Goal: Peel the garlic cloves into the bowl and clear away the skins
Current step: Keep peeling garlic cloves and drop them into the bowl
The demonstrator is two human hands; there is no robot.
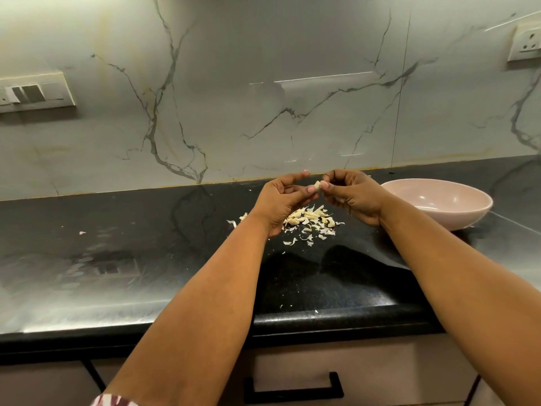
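A small pale garlic clove [317, 185] is pinched between the fingertips of both hands, held above the black counter. My left hand [282, 200] grips it from the left, and my right hand [352, 194] grips it from the right with thumb and forefinger. Directly below the hands lies a loose pile of garlic cloves and papery skins [310, 222] on the counter. A pale pink bowl [456, 213] stands to the right of my right hand; the part of its inside that I see holds nothing.
The black granite counter [131, 259] runs the full width, with stray skin flakes [82, 232] at left and near its front edge. A marble wall rises behind, carrying a switch plate [35, 93] at left and a socket [525, 42] at right. Drawers sit below the counter.
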